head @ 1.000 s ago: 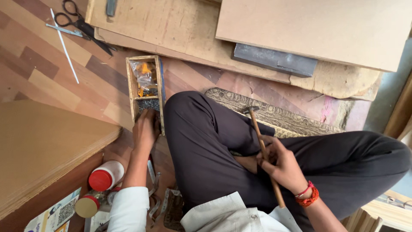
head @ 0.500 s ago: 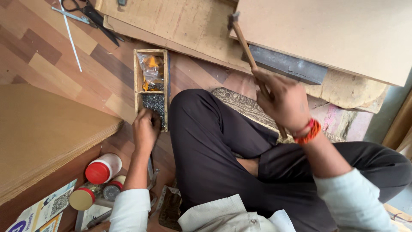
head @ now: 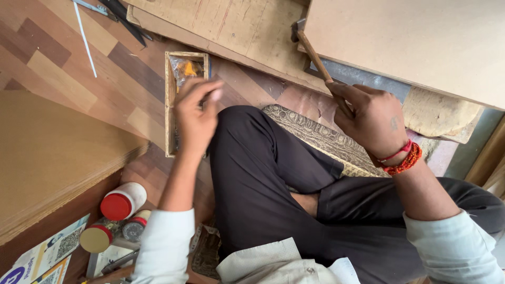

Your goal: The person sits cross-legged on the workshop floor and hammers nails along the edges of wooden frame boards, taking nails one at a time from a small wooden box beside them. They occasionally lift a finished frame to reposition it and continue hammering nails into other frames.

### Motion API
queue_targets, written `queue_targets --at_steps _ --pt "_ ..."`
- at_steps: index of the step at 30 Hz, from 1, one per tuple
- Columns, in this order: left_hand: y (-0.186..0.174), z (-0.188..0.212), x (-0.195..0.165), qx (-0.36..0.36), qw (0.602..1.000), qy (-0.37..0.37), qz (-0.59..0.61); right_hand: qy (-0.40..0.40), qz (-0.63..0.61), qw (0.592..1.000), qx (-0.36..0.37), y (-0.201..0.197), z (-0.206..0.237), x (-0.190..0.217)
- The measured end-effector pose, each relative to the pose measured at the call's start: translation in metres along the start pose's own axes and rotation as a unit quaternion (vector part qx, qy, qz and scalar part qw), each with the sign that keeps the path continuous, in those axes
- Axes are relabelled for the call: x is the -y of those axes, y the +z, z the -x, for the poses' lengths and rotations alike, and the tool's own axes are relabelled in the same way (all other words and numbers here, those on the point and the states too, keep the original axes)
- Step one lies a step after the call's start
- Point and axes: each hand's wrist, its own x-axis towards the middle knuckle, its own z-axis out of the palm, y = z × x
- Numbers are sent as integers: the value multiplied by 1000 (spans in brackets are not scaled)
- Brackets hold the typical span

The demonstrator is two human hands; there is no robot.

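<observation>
My right hand (head: 373, 118) is shut on the wooden handle of a hammer (head: 315, 52). Its metal head lies at the edge of a pale board (head: 410, 42) in front of me. My left hand (head: 194, 115) hovers over a narrow open wooden box (head: 170, 105) on the floor by my left knee. Its fingertips are drawn together and blurred, and whether they pinch something small cannot be made out. The box holds an orange-tinted plastic packet (head: 185, 67) at its far end. I sit cross-legged in dark trousers (head: 273, 179).
Large plywood sheets (head: 236, 26) lie ahead, with a grey metal slab (head: 363, 79) under the pale board. A patterned mat (head: 315, 134) is under my legs. Stacked boards (head: 52, 158) are at left; a red-capped bottle (head: 123, 200), a yellow-lidded jar (head: 97, 237) and scissors (head: 123, 18) lie around.
My right hand has lifted the hammer from my lap up to the boards' edge. My left hand has risen from the box's near end to above its middle.
</observation>
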Motion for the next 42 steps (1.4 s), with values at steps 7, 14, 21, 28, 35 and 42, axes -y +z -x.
queue_targets --at_steps 7,14,21,28,35,42 --pt "81 -28 -46 110 989 68 66 20 -84 996 -17 3 17 -7" --pt "139 -53 -38 94 991 91 -26 72 -341 930 -121 12 44 -14" --pt "188 -78 -15 103 979 164 -56 94 -402 890 -191 -3 72 -25" --pt "190 -72 -11 125 982 127 -69 152 -178 966 -107 13 102 -10" --pt "188 -76 -16 135 982 115 -58 145 -99 977 -122 11 113 -9" --pt "188 -76 -13 155 983 88 -44 119 -85 985 -90 12 117 -9"
